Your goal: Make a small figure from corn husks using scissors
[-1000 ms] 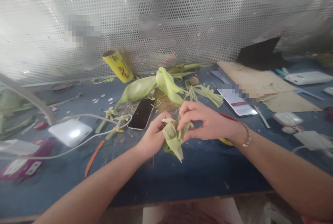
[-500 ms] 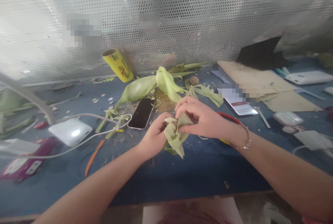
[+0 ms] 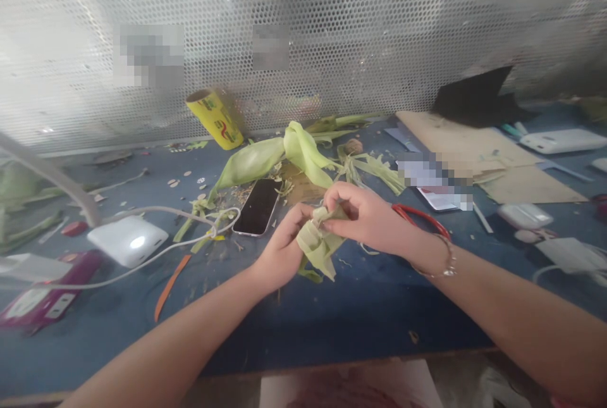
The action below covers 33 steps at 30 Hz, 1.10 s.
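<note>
Between my two hands is a folded piece of pale green corn husk (image 3: 317, 248), layered and pleated, with pointed ends hanging down. My left hand (image 3: 281, 248) grips its left side, fingers curled behind it. At its upper right edge, my right hand (image 3: 363, 217) pinches the husk between thumb and fingers. Part of the husk is hidden by the right fingers. Just behind my hands a long, twisted green husk (image 3: 306, 154) lies across the table, with shredded husk strips (image 3: 384, 173) to its right.
A black-screened phone (image 3: 257, 207) lies left of my hands, near a white lamp base (image 3: 128, 240) with a looping cable. A yellow tube (image 3: 215, 120) leans by the perforated panel (image 3: 332, 35). Red handles (image 3: 422, 218) lie behind my right wrist. Tan sheets (image 3: 474, 142) are at back right.
My right hand has shifted slightly right and down, its fingers curling more tightly at the husk's top edge. The husk's upper folds have changed shape. My left hand stays nearly in place.
</note>
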### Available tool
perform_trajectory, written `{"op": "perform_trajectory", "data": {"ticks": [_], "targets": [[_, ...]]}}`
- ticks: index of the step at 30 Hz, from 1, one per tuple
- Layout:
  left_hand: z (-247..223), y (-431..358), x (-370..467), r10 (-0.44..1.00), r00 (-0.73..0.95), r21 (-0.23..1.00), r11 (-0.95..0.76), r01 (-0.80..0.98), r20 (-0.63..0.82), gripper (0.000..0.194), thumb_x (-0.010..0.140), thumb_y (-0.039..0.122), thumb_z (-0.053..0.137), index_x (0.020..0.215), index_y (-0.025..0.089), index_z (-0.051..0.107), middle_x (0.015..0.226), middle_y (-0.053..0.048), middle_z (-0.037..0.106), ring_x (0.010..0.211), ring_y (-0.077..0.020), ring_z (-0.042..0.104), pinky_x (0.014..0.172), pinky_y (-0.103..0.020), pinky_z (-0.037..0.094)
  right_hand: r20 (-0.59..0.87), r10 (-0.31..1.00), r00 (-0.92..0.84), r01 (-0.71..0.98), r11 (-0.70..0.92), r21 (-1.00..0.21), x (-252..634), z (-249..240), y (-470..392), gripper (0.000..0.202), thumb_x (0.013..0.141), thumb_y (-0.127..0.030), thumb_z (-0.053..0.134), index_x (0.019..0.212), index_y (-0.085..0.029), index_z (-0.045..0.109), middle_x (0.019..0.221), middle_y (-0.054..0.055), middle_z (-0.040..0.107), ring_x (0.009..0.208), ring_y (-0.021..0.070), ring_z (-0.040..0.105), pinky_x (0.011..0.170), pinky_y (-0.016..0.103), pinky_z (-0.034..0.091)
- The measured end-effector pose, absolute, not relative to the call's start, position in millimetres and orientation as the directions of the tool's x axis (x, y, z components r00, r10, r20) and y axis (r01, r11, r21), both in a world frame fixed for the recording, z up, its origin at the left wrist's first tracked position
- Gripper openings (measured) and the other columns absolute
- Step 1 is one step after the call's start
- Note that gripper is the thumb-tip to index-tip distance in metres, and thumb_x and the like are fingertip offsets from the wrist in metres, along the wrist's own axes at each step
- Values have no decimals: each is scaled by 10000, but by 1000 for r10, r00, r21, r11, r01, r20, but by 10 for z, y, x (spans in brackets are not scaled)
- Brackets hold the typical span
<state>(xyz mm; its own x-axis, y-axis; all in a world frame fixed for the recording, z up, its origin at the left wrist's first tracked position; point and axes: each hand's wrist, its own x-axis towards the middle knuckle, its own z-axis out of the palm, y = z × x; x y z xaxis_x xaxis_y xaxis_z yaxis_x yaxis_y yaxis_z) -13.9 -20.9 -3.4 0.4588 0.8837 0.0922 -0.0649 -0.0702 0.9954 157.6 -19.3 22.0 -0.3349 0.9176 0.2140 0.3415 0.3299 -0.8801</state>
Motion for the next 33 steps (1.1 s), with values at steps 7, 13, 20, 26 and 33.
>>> {"op": "perform_trajectory", "data": {"ticks": [7,13,20,26,33], "targets": [[-9,-197,-110,915,363,981,-192,8,176,218,798,401,544,787,185,517,682,19,514,588,-92,461,548,-213,403,337,906,-255,430,419,-800,1517,226,-201,170,706,-235,613,705,-192,448,711,-31,435,586,90,403,515,234,318],[-29,-134,-110,925,237,932,-336,139,298,155,751,306,604,749,177,516,706,8,483,624,-102,423,569,-232,367,458,863,-215,508,499,-702,1497,218,-207,178,695,-171,608,662,-185,433,683,-33,418,598,90,382,533,235,305],[5,-126,-127,986,108,987,-134,92,124,298,599,239,730,612,177,440,546,66,444,494,-65,373,469,-195,313,454,860,-233,493,507,-708,1505,186,-186,166,701,-176,603,666,-186,441,691,-29,428,585,87,390,507,228,312],[-7,-67,-140,995,46,996,-86,28,84,232,549,195,745,568,152,517,513,61,503,465,-52,403,452,-181,324,461,869,-179,506,483,-715,1532,150,-155,152,713,-201,603,691,-191,453,714,-24,440,582,88,390,501,230,319],[-45,-38,-126,993,116,993,15,-117,-1,140,560,215,754,650,140,678,587,-3,621,534,-94,527,522,-218,435,523,840,-143,540,509,-670,1549,114,-128,151,723,-169,592,699,-190,444,765,-8,460,625,98,415,534,237,337]]}}
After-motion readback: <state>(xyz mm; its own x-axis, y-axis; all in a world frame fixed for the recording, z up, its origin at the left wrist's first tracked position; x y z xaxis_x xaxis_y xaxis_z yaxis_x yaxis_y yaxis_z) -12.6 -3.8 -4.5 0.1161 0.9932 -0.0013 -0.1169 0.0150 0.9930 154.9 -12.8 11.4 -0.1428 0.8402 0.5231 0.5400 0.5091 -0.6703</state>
